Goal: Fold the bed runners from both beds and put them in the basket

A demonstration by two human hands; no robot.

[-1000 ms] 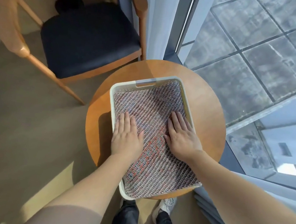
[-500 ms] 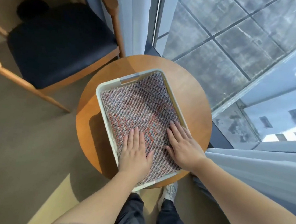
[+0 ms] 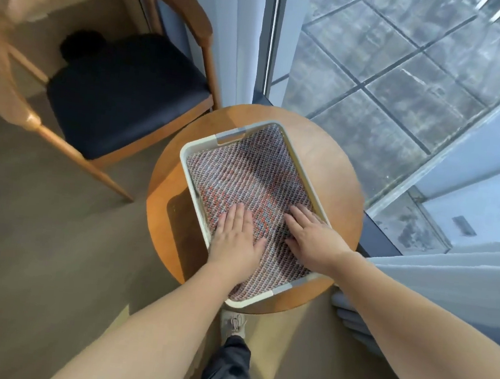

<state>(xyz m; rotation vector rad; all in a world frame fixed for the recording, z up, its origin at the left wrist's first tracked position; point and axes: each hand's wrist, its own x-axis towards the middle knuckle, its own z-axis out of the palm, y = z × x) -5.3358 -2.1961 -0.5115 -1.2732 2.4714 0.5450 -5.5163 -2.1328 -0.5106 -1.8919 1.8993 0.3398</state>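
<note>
A folded bed runner [image 3: 250, 174], woven in grey, red and blue, lies flat inside a shallow cream basket [image 3: 305, 181] and fills it. The basket stands on a small round wooden table [image 3: 340, 180]. My left hand [image 3: 236, 238] rests palm down on the near left part of the runner, fingers together and stretched out. My right hand [image 3: 311, 239] lies flat on the near right part, fingers slightly spread. Neither hand grips the cloth. No second runner shows separately.
A wooden chair [image 3: 122, 98] with a dark seat cushion stands to the left of the table. A glass window [image 3: 408, 82] and a sheer curtain [image 3: 449, 281] are at the right. My legs and a shoe [image 3: 233, 323] are below the table's near edge.
Both hands have slid toward me along the runner, from the basket's middle to its near end. The runner's near edge, which hung over the rim, now lies inside the basket.
</note>
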